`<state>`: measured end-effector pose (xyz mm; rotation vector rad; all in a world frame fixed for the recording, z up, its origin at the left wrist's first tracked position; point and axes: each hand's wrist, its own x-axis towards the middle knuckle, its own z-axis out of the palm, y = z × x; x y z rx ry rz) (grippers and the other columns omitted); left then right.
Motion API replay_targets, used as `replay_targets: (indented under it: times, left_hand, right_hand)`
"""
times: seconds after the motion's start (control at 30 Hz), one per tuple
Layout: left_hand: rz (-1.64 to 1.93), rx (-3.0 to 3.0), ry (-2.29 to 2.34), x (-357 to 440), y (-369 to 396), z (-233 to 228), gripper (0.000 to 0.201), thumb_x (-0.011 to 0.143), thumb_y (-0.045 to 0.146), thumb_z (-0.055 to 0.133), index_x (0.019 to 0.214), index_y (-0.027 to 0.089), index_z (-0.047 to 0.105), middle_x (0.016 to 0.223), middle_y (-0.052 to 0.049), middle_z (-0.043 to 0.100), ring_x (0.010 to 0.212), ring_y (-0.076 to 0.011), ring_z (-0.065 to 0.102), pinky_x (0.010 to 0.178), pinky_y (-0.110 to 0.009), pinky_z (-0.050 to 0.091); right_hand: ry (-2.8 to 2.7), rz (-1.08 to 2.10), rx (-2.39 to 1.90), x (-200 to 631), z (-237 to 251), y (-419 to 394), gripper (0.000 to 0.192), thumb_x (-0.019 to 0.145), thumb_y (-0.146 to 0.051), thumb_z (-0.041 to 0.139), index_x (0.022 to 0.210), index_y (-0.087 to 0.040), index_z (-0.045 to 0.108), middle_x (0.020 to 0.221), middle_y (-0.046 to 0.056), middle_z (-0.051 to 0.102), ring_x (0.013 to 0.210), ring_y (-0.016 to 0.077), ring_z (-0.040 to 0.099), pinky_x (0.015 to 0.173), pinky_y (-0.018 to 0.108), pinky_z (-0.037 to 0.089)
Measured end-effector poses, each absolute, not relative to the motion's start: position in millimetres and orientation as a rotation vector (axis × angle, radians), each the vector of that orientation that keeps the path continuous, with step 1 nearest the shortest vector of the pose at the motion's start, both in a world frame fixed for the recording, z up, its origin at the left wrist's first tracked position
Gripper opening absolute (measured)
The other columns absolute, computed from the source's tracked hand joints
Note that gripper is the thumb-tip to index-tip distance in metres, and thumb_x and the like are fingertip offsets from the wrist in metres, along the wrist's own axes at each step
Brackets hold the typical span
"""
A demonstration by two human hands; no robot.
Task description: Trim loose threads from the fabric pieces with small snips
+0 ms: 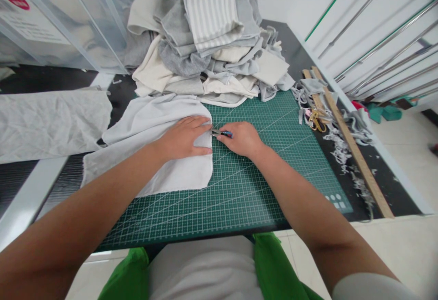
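Note:
My left hand (pixel 186 137) lies flat, fingers apart, on a pale grey piece of fabric (pixel 150 140) spread over the left part of a green cutting mat (pixel 239 186). My right hand (pixel 241 138) is closed around a small cutting tool with a blue grip (pixel 221 132). The tool's metal tip touches the fabric's right edge, just beside my left fingertips.
A tall heap of grey, white and striped cloth (pixel 208 40) stands behind the mat. Another grey sheet (pixel 51 122) lies at the left. At the right are gold-handled scissors (pixel 316 120), a long wooden ruler (pixel 352 145) and fabric scraps (pixel 342 149). Clear plastic bins (pixel 61 17) sit back left.

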<state>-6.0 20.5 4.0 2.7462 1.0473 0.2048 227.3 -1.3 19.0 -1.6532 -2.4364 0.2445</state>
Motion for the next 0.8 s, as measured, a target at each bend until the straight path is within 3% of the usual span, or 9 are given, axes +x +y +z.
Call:
replay_targets:
  times: [0.47, 0.8]
  left_hand:
    - [0.221, 2.771, 1.044, -6.7, 21.1, 0.7, 0.082, 0.088, 0.07, 0.058, 0.149, 0.016, 0.047, 0.16, -0.014, 0.04, 0.149, -0.0294, 0.035, 0.126, -0.045, 0.025]
    - [0.202, 2.767, 1.045, -7.0, 21.2, 0.8, 0.082, 0.088, 0.07, 0.057, 0.149, 0.017, 0.047, 0.161, -0.013, 0.039, 0.15, -0.0291, 0.034, 0.125, -0.046, 0.025]
  right_hand:
    - [-2.414, 0.262, -1.618, 227.5, 16.5, 1.1, 0.026, 0.097, -0.042, 0.057, 0.102, -0.028, 0.078, 0.097, 0.0, 0.08, 0.091, 0.0209, 0.072, 0.078, 0.032, 0.047]
    - [-2.355, 0.346, -1.59, 232.3, 16.8, -3.0, 0.026, 0.091, -0.043, 0.065, 0.106, -0.026, 0.077, 0.1, 0.001, 0.08, 0.093, 0.0213, 0.073, 0.083, 0.032, 0.049]
